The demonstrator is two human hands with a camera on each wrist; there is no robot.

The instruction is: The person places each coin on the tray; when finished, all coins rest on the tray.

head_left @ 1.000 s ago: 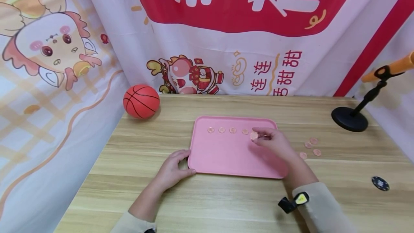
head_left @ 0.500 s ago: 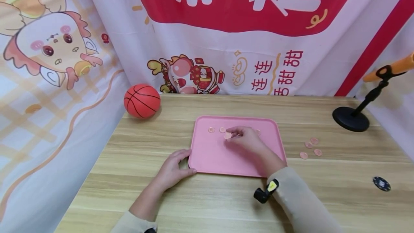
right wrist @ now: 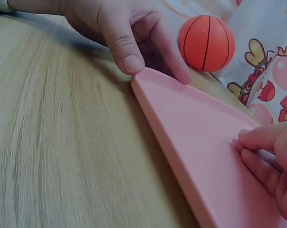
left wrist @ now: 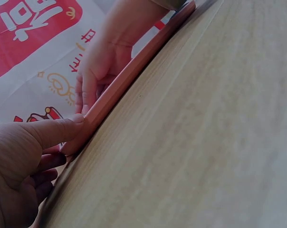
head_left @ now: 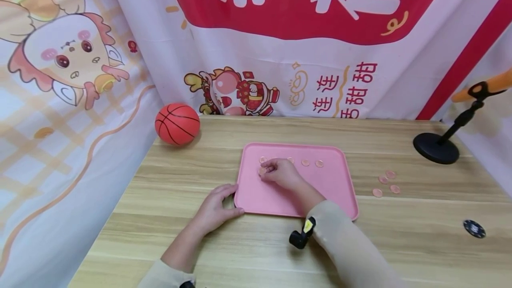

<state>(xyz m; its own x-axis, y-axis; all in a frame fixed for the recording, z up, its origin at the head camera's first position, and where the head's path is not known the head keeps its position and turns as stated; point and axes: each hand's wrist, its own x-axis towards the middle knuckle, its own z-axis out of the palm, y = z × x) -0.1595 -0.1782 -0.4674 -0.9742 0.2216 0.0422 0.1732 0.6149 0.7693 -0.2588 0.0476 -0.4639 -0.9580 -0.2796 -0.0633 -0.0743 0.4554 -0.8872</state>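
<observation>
Leftward along the pink tray [head_left: 330, 190], the right hand [head_left: 284, 173] has travelled from the far right part to the far left part since a second ago. It pinches a small copper-coloured coin [head_left: 262, 171] between thumb and fingers, over the tray; the coin's round face looks turned towards the person. The left hand [head_left: 216, 207] holds the tray's near left corner, thumb on the near rim and fingers at the left side.

The tray's long axis runs left to right, its long sides at near and far. The pinched coin is well to the far right of the left hand, just on the near side of the leftmost coin in a row [head_left: 306, 162] that follows the far rim; the right hand hides part of that row.

Right of the tray, four loose coins [head_left: 383, 180] lie on the wooden table [head_left: 248, 252], with a black chip [head_left: 474, 229] nearer. At the far left sits a red ball [head_left: 177, 124], at the far right a black stand [head_left: 436, 148]. Printed cloth [head_left: 248, 48] hangs behind the table.
</observation>
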